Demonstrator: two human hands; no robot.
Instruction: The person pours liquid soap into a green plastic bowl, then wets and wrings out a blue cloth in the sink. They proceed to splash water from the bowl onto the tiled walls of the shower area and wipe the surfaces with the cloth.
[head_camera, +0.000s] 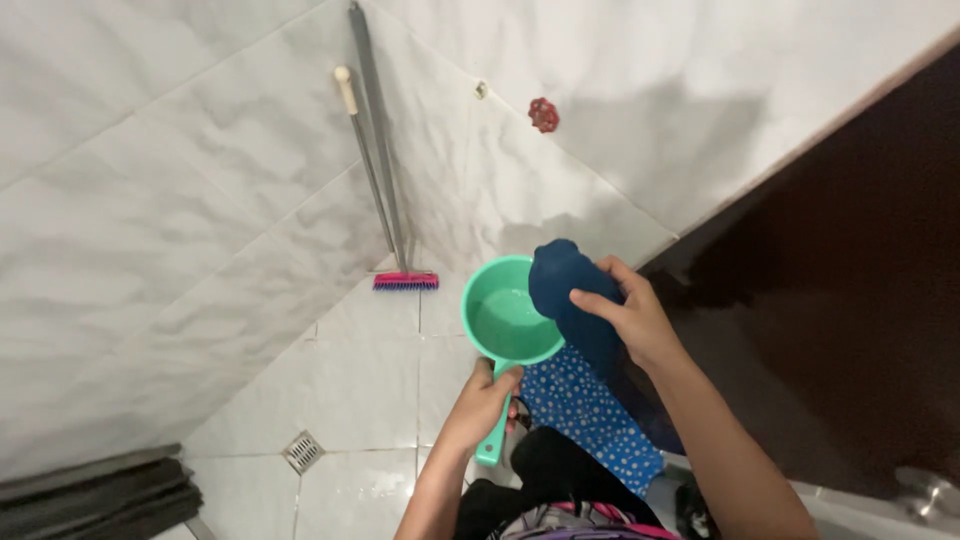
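My left hand (485, 398) grips the handle of a green plastic dipper (505, 320) whose bowl holds water. My right hand (628, 315) clutches a dark blue wet cloth (562, 285) right at the dipper's rim. From that bunched cloth a lighter blue part with white dots (590, 415) hangs down toward my body. Both hands are held over the white tiled floor, close together.
A pink-bristled brush (405, 281) on a long metal stick leans in the wall corner. A red tap wheel (543, 114) sits on the white tiled wall. A floor drain (302, 451) lies lower left. A dark brown door (850, 300) fills the right. Dark folded things (95, 495) sit bottom left.
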